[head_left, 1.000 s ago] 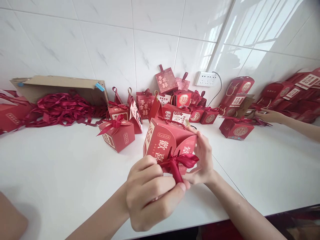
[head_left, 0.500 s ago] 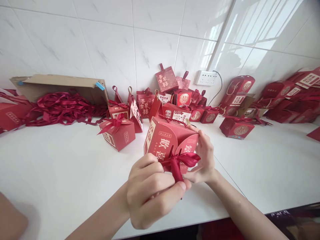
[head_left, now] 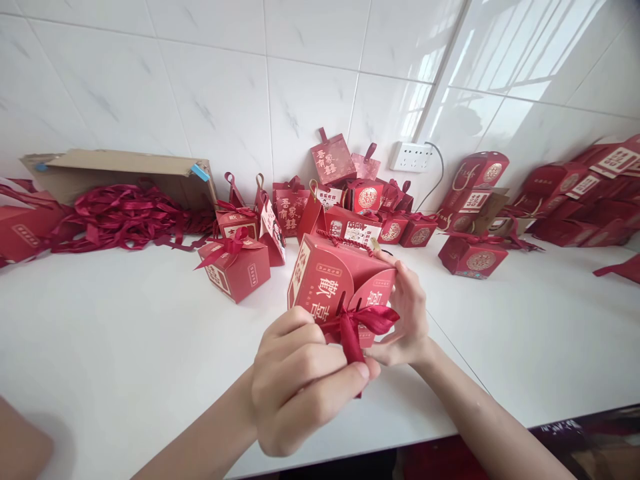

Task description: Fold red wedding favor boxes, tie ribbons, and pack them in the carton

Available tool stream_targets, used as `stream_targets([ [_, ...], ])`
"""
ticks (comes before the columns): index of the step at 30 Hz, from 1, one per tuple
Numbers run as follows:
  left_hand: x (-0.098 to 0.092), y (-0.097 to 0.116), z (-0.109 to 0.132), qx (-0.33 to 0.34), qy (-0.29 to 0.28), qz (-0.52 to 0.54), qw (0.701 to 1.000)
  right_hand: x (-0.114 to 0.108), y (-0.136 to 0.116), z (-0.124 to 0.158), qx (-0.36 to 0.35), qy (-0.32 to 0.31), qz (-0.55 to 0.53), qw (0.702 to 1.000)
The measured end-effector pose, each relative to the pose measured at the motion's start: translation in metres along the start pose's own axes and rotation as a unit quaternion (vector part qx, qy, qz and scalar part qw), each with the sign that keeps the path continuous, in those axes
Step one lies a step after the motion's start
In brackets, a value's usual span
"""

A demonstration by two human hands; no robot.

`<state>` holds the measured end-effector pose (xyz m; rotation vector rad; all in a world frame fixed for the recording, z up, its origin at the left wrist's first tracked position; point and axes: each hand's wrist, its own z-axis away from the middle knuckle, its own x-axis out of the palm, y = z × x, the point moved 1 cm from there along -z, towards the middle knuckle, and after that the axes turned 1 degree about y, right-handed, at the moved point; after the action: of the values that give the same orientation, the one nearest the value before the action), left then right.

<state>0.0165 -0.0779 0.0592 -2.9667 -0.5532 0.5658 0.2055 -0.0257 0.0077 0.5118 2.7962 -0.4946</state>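
Note:
I hold a red paper gift box (head_left: 327,280) with gold characters just above the white counter (head_left: 125,347). A dark red ribbon (head_left: 357,325) passes through its front flaps. My left hand (head_left: 300,387) is closed, pinching the hanging end of that ribbon between thumb and fingers. My right hand (head_left: 407,313) grips the box's right side, its fingers curled against the flap and the ribbon loop.
A finished box with a bow (head_left: 233,267) stands left of mine. Several more red boxes (head_left: 360,200) are piled against the tiled wall, others at the right (head_left: 473,257). A heap of loose ribbons (head_left: 125,217) lies by a cardboard carton (head_left: 125,170). A wall socket (head_left: 411,157) is behind.
Another person's arm at the far right has withdrawn out of view; a red piece now lies at the right edge. My hands and the box barely moved.

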Motion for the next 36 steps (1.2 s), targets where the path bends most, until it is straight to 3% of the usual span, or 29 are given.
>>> stream_targets([
  [10,0.003,-0.005,0.003,0.012,0.015,0.009,1.0,-0.001,-0.004,-0.003,-0.009,-0.004,-0.055,0.998],
  [17,0.025,-0.023,0.017,-0.012,0.083,0.002,0.996,0.004,0.009,0.002,0.011,-0.042,-0.031,0.999],
  [20,0.032,-0.04,0.03,-0.083,0.095,-0.003,0.992,0.012,0.022,0.006,0.026,-0.058,-0.008,0.998],
  [22,0.034,-0.054,0.04,-0.181,0.074,-0.015,0.98,0.016,0.031,0.008,0.033,-0.064,0.001,0.997],
  [24,0.033,-0.067,0.049,-0.304,0.061,-0.031,0.95,0.017,0.037,0.008,0.039,-0.065,0.012,0.997],
  [27,0.027,-0.082,0.061,-0.401,0.072,-0.048,0.912,0.013,0.037,0.006,0.046,-0.052,0.043,0.997],
  [31,0.014,-0.088,0.074,-0.493,0.096,-0.057,0.863,-0.001,0.021,0.011,0.069,0.038,0.098,0.992],
  [34,0.009,-0.084,0.081,-0.555,0.095,-0.05,0.825,-0.009,0.009,0.025,0.138,0.109,0.115,0.978],
  [36,0.01,-0.079,0.085,-0.587,0.072,-0.039,0.805,-0.012,0.002,0.036,0.191,0.089,0.095,0.973],
])
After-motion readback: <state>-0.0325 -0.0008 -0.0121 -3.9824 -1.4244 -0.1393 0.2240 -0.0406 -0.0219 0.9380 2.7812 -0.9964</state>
